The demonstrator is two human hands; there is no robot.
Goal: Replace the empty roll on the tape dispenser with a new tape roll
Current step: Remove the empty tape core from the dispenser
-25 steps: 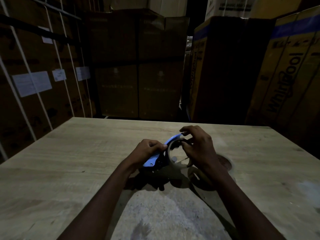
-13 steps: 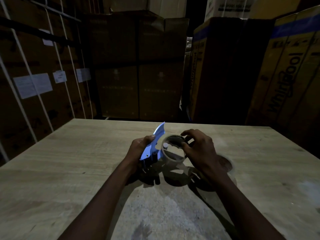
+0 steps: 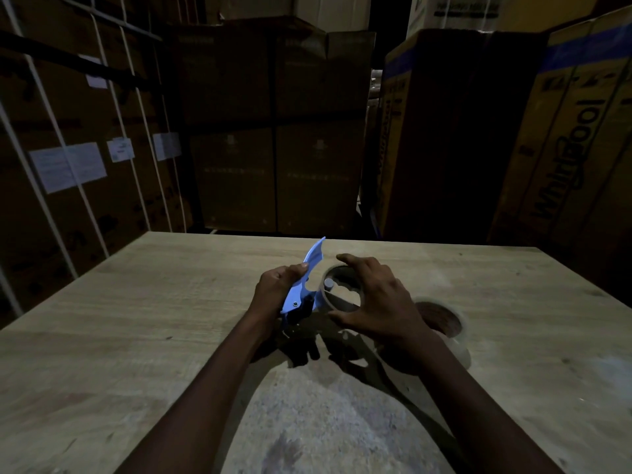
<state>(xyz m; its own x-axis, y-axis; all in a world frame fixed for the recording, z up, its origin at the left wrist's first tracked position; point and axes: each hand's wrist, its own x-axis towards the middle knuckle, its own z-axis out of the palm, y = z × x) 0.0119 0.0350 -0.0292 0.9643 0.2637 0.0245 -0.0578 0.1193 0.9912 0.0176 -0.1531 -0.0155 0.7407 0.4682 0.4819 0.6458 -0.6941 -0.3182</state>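
My left hand [image 3: 277,289] grips a blue tape dispenser [image 3: 304,282] held a little above the wooden table [image 3: 136,336], with its blue cover swung up and away from the hub. A thin cardboard ring, the empty roll [image 3: 337,295], sits on the dispenser's hub. My right hand [image 3: 374,299] curls around that ring, thumb at its near edge and fingers over its far edge. A fuller tape roll [image 3: 444,319] with a brown core lies flat on the table just right of my right wrist, partly hidden by it.
Tall cardboard cartons [image 3: 273,131] stand close behind the table's far edge, with more cartons at the right [image 3: 564,148] and strapped, labelled ones at the left [image 3: 68,148]. The room is dim. A pale worn patch [image 3: 325,422] marks the table near me.
The dispenser's blue cover has swung open and upward. My right hand has shifted from the top of the ring to grasp around it.
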